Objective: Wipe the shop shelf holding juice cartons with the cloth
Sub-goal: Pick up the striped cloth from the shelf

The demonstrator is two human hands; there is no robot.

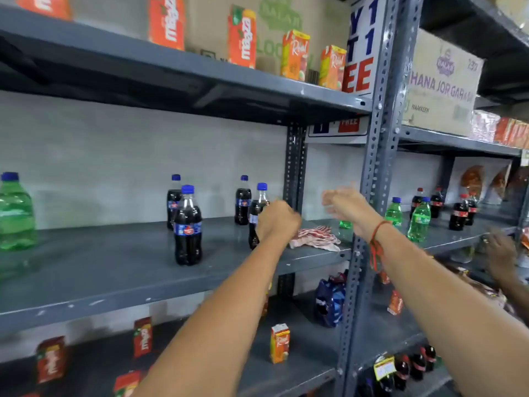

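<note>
- A person reaches both bare arms toward the middle shelf [120,262] of a grey metal rack in a shop.
- The left hand [276,222] is curled into a loose fist beside a dark cola bottle [255,216]; whether its fingers grip the bottle cannot be told, as the hand hides the contact.
- The right hand [345,203] is raised near the slotted upright [378,144], its fingers spread wide and holding nothing; the hand is blurred. A red thread band [375,239] circles that wrist.
- The cloth [315,237], red-and-white striped, lies crumpled on the middle shelf between the two hands, near the front edge, touched by neither.
- The juice cartons [294,54] stand upright in a row on the top shelf [200,70], above the hands, in front of a cardboard box [286,21].
- More cola bottles, one at the front [187,224], and a green bottle [15,213] stand well apart along the middle shelf.
- Small cartons [280,342] dot the lower shelf.
- Another person's hand [501,253] shows at the right edge.
</note>
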